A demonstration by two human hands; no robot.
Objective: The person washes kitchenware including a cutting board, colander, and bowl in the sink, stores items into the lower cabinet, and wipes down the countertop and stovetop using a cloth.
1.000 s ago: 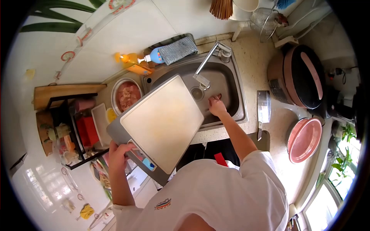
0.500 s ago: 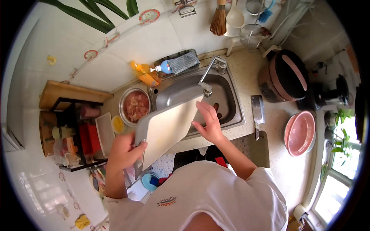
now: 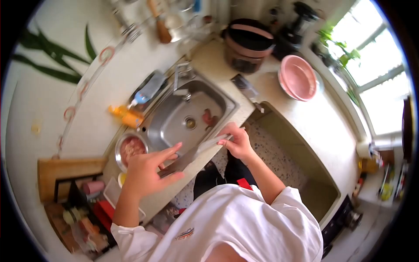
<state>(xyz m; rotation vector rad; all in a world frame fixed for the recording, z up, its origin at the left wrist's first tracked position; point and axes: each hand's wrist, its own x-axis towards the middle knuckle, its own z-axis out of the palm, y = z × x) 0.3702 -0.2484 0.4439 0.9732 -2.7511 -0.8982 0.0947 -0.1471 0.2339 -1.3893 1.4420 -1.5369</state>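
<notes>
A pale cutting board (image 3: 192, 158), seen nearly edge-on and blurred, is tilted in front of the sink (image 3: 168, 124). My right hand (image 3: 236, 140) grips its right end between thumb and fingers. Around its left end, my left hand (image 3: 150, 171) has thumb and fingers stretched apart; whether it presses on the board is hard to tell. Reddish-brown pieces (image 3: 210, 118) lie in the sink near the drain. Just beyond my left hand, a metal bowl (image 3: 117, 153) holds pale pink raw meat (image 3: 132, 148).
A cleaver (image 3: 246, 87) lies on the counter right of the sink, near a rice cooker (image 3: 248, 46) and pink basins (image 3: 298, 77). The faucet (image 3: 181, 81) reaches over the sink. Orange (image 3: 125, 116) and blue (image 3: 142, 97) bottles stand behind it. A wooden board (image 3: 70, 177) leans at left.
My view has turned to the right. The cutting board has gone from showing its broad face to nearly edge-on. My right hand has closed on its end, while my left fingers have spread.
</notes>
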